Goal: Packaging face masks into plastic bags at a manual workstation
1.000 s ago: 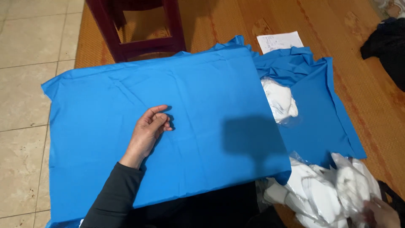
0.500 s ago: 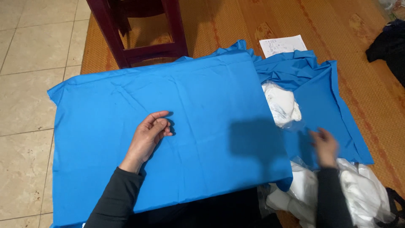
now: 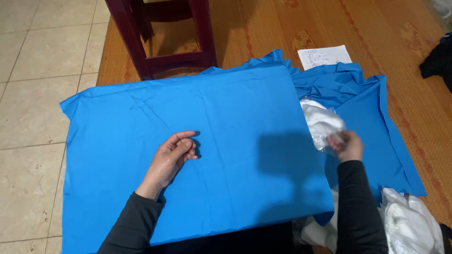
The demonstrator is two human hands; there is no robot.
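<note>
Flat across the floor lies a big blue cloth (image 3: 235,141), spread smooth over the tiles (image 3: 33,94) and the edge of an orange mat (image 3: 400,61), and the left hand (image 3: 172,157) rests on its middle, palm down, fingers curled loosely inward and gripping nothing. Off the cloth's right edge the right hand (image 3: 347,146) pinches a clear plastic bag (image 3: 322,123) with something white inside, fingertips closed on the bag's lower corner. That bag sits on a second heap of blue fabric (image 3: 367,108) (rumpled along its top, flatter below) which reaches out from under the big cloth. More white bags (image 3: 409,226) lie near the lower right corner. A dark red stool (image 3: 160,37) stands beyond the cloth's far edge, a sheet of paper (image 3: 325,56) to its right, just touching the rumpled fabric
</note>
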